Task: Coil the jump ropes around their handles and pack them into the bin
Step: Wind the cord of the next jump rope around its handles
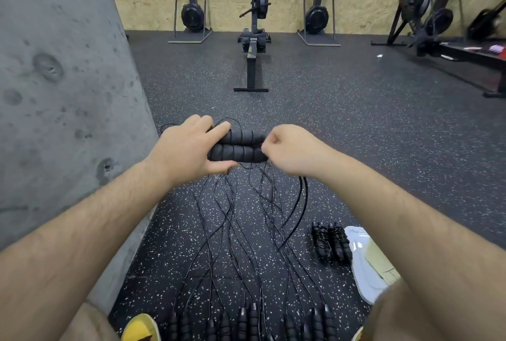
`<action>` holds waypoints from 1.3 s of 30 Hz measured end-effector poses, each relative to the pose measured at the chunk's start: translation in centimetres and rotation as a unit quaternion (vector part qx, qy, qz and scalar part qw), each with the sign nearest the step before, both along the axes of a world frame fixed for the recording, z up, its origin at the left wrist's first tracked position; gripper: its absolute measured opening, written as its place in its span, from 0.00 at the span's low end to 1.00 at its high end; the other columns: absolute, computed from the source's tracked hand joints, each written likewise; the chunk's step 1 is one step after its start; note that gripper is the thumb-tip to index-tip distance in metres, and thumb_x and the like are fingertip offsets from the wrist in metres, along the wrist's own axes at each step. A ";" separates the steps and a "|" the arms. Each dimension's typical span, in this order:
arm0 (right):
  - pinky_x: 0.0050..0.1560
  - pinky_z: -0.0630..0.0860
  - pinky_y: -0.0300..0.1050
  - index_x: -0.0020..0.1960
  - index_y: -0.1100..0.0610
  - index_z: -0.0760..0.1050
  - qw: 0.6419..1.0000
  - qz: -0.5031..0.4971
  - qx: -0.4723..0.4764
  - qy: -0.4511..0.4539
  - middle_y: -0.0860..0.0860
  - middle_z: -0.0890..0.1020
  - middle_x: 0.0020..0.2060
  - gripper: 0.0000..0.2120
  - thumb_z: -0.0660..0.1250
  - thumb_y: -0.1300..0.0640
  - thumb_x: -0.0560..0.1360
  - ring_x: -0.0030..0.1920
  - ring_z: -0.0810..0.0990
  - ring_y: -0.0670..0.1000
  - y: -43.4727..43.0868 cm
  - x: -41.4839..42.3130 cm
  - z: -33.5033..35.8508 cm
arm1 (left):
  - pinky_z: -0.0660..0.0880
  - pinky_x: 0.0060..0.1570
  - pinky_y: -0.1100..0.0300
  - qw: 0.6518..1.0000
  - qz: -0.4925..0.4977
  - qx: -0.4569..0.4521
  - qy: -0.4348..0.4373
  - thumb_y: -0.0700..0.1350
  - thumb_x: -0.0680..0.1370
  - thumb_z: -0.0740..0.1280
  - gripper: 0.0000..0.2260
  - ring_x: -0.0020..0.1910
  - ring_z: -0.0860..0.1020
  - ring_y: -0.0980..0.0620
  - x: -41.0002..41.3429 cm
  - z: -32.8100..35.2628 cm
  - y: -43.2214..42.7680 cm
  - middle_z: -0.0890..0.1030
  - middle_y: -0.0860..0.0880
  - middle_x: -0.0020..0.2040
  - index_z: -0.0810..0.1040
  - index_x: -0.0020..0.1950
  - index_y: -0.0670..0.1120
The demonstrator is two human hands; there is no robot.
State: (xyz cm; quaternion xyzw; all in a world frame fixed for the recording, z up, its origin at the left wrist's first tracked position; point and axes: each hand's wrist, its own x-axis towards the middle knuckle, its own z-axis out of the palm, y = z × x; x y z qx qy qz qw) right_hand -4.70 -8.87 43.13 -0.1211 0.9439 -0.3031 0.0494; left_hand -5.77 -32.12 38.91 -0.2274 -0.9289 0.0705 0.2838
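Rope (238,146): two black, ribbed foam handles side by side and touching, held level above the floor at mid-frame, with ends toward 3 and 9 o'clock. Its thin black cable leaves the 3 o'clock ends.
Left hand (189,149): grasps the rope by the 9 o'clock ends of the handles, thumb underneath and forefinger lying along the upper handle.
Right hand (290,149): fingers curled into a pinch on the rope at the 3 o'clock ends. Whether they nip cable or foam is too small to tell.
Loose cables (232,217): many thin black strands crossing on the floor, running from under the hands toward 6 o'clock.
Spare handles (246,321): a row of black grips at 6 o'clock, cables attached.
Bundle (331,245): at 4 o'clock on the floor, black cable wound round paired handles.
White plastic (358,266): just beside the bundle, toward 5 o'clock. I cannot tell whether it is the bin.
Floor (356,121): dark speckled rubber.
Pillar (68,80): grey concrete, 9 to 11 o'clock.
Rower (254,39): at 12 o'clock, well apart.
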 end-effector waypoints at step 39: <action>0.31 0.62 0.40 0.60 0.58 0.73 0.855 0.061 -0.505 -0.106 0.48 0.68 0.29 0.12 0.52 0.56 0.86 0.29 0.63 0.46 -2.6 -1.6 -2.6 | 0.74 0.50 0.46 0.915 -0.139 0.359 -0.120 0.65 0.72 0.68 0.20 0.46 0.78 0.48 2.5 5.0 1.8 0.80 0.49 0.44 0.77 0.55 0.52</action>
